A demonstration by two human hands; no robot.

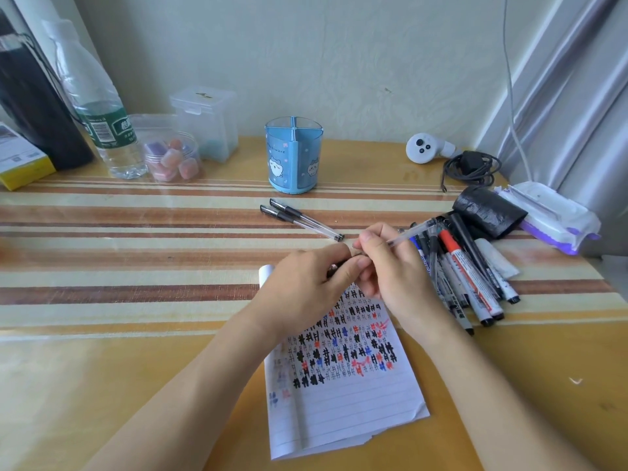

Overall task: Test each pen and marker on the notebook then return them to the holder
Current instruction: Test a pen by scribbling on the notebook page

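Left hand [306, 283] and right hand [396, 270] clamp one pen [409, 232] above notebook [343, 406], markers [472, 287] beside.

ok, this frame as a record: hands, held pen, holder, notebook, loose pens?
notebook: lined white paper notebook, black, red, blue hash marks
holder: blue plastic cartoon-printed pen holder, upright, no pens visible inside
held pen: clear-barrelled pen, over notebook's top edge
left hand: pinches held pen's dark end
right hand: grips its clear barrel
loose pens: two clear black-capped pens, side by side between holder and hands
pile: heap of markers and pens right of right hand
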